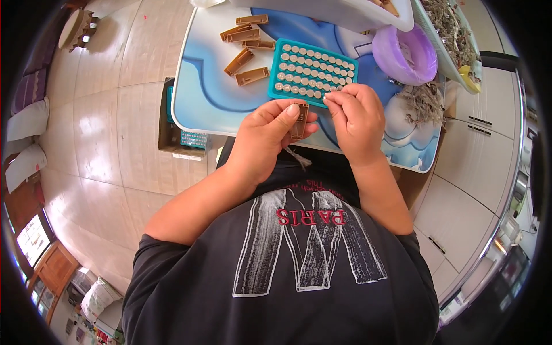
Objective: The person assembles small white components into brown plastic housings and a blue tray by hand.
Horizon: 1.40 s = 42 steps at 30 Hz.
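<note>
Left hand: the left hand [270,129] grips a small brown plastic holder [299,119] upright between thumb and fingers, just above the near edge of the table [201,98].
Right hand: the right hand [356,115] is pinched at the fingertips beside the holder's top – it seems to hold a small round cell, but the piece itself is too tiny to make out.
Holder, handling: it looks light, stiff and thin-walled; best held by its long sides, as now, leaving the open face free. A thin bit of wire or thread hangs from its lower end.
Cells, handling: small, smooth and metallic – likely slippery, so a fingertip pinch on the rim suits them.
Teal tray: the teal tray [311,72] lies on the table just beyond both hands, its pockets filled with rows of silvery button cells.
Loose holders: more brown holders [244,46] lie scattered on the table left of the tray.
Purple bowl: the purple bowl [405,54] sits right of the tray; contents unclear.
Far tray: a pale tray [454,34] at the right edge holds dried, twiggy plant matter.
</note>
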Available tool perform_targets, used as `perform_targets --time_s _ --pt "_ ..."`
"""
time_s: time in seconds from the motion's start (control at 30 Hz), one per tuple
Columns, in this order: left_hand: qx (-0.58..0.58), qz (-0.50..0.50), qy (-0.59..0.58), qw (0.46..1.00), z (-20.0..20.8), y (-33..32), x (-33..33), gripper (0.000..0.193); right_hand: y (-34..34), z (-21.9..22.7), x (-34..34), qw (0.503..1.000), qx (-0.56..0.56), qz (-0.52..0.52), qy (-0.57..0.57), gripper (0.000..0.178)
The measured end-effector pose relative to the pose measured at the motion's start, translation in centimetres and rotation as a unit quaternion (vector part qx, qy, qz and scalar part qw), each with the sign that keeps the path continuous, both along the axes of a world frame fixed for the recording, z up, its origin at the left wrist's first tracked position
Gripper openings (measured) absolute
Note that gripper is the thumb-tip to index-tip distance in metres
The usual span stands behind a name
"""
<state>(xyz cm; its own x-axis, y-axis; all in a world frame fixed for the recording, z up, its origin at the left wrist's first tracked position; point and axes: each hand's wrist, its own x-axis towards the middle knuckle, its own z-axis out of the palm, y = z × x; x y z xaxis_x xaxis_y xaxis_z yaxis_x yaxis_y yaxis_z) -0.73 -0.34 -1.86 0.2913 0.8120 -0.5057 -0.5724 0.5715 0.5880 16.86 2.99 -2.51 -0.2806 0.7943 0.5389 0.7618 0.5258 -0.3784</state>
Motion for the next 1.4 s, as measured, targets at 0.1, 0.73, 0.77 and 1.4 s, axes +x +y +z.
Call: perform_targets --time_s 0.1,0.73,0.77,1.4 --pt "-0.003 -0.006 0.009 1.000 0.0 0.2 0.1 0.025 -0.6 0.4 -0.5 0.999 0.000 0.008 0.048 0.016" --pt "0.004 -0.009 0.011 1.000 -0.1 0.1 0.0 0.026 0.8 -0.2 -1.0 0.999 -0.010 0.019 0.031 0.018" --pt "0.002 -0.009 0.007 1.000 -0.1 0.1 0.0 0.026 0.8 -0.2 -0.9 0.999 -0.010 0.020 0.031 0.018" --pt "0.005 0.002 0.018 1.000 -0.4 0.1 0.4 0.022 -1.2 0.6 -1.2 0.991 -0.025 0.108 0.081 0.018"
